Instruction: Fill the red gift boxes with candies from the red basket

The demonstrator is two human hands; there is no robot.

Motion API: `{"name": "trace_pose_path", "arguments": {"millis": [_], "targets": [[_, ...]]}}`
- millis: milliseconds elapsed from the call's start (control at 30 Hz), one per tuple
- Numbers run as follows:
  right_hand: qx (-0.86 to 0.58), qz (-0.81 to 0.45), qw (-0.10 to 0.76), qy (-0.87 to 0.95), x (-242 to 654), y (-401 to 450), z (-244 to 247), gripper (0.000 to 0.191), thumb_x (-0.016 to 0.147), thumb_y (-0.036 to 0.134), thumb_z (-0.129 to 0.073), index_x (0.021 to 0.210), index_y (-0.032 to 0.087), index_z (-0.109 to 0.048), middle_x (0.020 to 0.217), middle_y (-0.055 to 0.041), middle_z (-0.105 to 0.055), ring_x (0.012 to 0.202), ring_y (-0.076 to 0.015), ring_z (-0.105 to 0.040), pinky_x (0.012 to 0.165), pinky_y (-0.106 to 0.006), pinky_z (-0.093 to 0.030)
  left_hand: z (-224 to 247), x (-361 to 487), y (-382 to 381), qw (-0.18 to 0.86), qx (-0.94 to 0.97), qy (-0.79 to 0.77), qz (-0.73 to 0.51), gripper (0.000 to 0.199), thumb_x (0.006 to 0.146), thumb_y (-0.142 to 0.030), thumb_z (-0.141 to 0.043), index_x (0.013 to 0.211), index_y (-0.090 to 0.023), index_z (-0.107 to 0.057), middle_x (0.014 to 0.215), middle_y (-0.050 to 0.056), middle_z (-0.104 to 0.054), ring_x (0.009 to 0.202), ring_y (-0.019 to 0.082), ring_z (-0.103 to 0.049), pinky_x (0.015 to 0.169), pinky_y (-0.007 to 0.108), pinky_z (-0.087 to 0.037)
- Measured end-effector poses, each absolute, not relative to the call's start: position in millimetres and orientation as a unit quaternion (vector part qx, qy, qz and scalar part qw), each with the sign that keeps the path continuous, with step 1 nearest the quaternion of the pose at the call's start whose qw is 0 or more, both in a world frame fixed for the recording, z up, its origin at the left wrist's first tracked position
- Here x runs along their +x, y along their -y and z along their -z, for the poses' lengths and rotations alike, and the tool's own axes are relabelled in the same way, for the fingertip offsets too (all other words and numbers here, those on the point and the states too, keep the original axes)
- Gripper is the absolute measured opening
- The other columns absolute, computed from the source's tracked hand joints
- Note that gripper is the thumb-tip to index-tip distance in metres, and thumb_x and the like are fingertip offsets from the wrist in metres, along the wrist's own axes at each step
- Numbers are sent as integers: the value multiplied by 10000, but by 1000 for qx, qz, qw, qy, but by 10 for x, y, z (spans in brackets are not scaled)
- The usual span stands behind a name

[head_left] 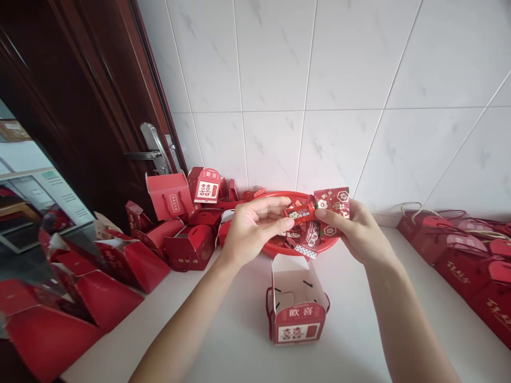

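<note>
My left hand (257,223) has its thumb and fingers closed around the left end of a small red wrapped candy (302,214) with a cartoon face on it. The candy's other end meets my right hand (361,231), which pinches a flat red packet (332,199) with white flower prints between thumb and fingers. Both hands are over a red plastic basket (328,246) holding more wrapped sweets (309,236). In front of it stands an upright red-and-white gift box (297,324), its top open and its inside showing, with dark red cord handles at the sides.
Several open red gift boxes (189,247) crowd the left side of the white table (231,335). A row of red boxes with cords (459,266) lines the right edge. White wall tiles (271,149) rise behind; a dark wooden door (91,80) with a metal handle is at the left.
</note>
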State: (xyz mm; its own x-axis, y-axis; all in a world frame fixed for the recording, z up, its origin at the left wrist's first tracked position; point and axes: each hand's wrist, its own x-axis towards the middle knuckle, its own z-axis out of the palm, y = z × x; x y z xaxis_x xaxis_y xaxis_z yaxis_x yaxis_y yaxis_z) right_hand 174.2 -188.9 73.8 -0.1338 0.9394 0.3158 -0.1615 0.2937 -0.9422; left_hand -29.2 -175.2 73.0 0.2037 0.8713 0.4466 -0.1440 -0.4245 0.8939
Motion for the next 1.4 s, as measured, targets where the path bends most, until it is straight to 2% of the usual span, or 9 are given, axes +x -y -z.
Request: {"name": "trace_pose_path", "arguments": {"millis": [433, 567, 700, 800, 967, 1100, 1267, 1333, 1400], "targets": [[-346, -478, 558, 583, 1769, 1895, -744, 289, 770, 413, -819, 948, 202, -732, 918, -73, -785, 814, -263, -750, 722, -375, -612, -705, -309, 1723, 423, 665, -262, -557, 261, 713, -264, -849, 945, -167, -780, 889, 61, -787, 781, 210, -751, 718, 348, -660], [-358, -451, 579, 577, 1814, 1905, -778, 284, 744, 415, -835, 875, 191, -720, 848, -63, -771, 732, -236, -732, 667, -352, -601, -714, -344, 1713, 264, 744, -190, -583, 39, 789, -173, -779, 825, -189, -777, 909, 47, -777, 844, 177, -738, 756, 309, -649], [-371, -413, 609, 567, 1883, 1908, -816, 278, 713, 408, -852, 821, 189, -720, 816, -57, -757, 721, -229, -721, 651, -344, -598, -712, -375, 1700, 69, 802, -131, -578, 148, 851, -84, -694, 817, -208, -769, 995, 52, -763, 868, 144, -726, 690, 247, -624], [-371, -397, 619, 567, 1921, 1908, -824, 274, 723, 410, -843, 839, 190, -730, 818, -61, -758, 737, -237, -727, 672, -356, -607, -701, -376, 1694, 25, 813, -118, -569, 166, 856, -63, -681, 833, -206, -761, 1026, 54, -757, 858, 132, -725, 639, 217, -602], [-385, -374, 624, 569, 1944, 1905, -824, 297, 720, 432, -836, 842, 189, -716, 815, -66, -757, 745, -249, -731, 676, -375, -613, -743, -427, 1720, 103, 825, -182, -524, 118, 871, -135, -673, 900, -199, -768, 955, 46, -777, 873, 162, -726, 763, 282, -602], [-391, -347, 622, 582, 1960, 1888, -809, 282, 742, 438, -816, 840, 199, -703, 823, -63, -756, 757, -250, -734, 681, -385, -618, -800, -509, 1753, 229, 875, -253, -343, 171, 862, -181, -671, 998, -197, -774, 967, 38, -789, 875, 176, -729, 788, 278, -574], [-401, -336, 611, 594, 1950, 1885, -790, 250, 770, 418, -800, 859, 204, -708, 854, -63, -760, 769, -250, -733, 676, -385, -616, -762, -483, 1741, 259, 921, -269, -110, 281, 846, -161, -656, 1095, -236, -763, 998, 21, -781, 905, 178, -712, 809, 271, -531], [-401, -346, 604, 596, 1926, 1896, -796, 254, 770, 414, -803, 873, 199, -715, 852, -63, -761, 772, -249, -733, 684, -383, -615, -731, -446, 1723, 231, 924, -285, -103, 287, 859, -195, -658, 1126, -246, -750, 1057, 30, -767, 968, 199, -702, 841, 291, -525], [-401, -360, 593, 599, 1892, 1907, -806, 256, 771, 411, -803, 881, 196, -717, 842, -61, -759, 775, -247, -733, 689, -376, -613, -710, -408, 1713, 212, 914, -302, -168, 238, 907, -246, -623, 1109, -235, -747, 1110, 44, -752, 1009, 205, -693, 867, 307, -530]]}}
